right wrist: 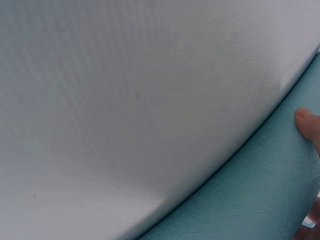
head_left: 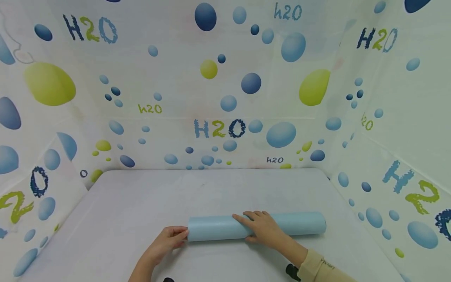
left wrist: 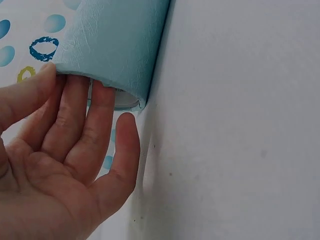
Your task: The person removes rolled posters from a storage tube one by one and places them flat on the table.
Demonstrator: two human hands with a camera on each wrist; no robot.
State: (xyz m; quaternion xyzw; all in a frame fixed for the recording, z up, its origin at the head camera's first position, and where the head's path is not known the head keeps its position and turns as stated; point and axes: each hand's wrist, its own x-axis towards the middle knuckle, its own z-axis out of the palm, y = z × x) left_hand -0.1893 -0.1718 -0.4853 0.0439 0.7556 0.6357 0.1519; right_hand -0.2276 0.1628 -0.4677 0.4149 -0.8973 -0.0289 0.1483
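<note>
A light blue roll point(head_left: 218, 228) with a finely creased surface lies crosswise on the white table. At its left end the left hand point(head_left: 165, 243) pinches the rim; in the left wrist view several fingers of that hand point(left wrist: 75, 145) reach inside the hollow end of the roll point(left wrist: 117, 45), with the thumb on the outer edge. The right hand point(head_left: 264, 230) rests over the roll's middle, fingers spread across the top and thumb on the near side. In the right wrist view, part of that hand point(right wrist: 311, 127) shows against the blue surface point(right wrist: 250, 190).
The white table point(head_left: 148, 199) is enclosed by white sheets point(head_left: 176, 78) printed with blue and green dots and H2O lettering. Dark objects show at the near edge, one by the right sleeve point(head_left: 292, 272) and one at the bottom point(head_left: 168, 279).
</note>
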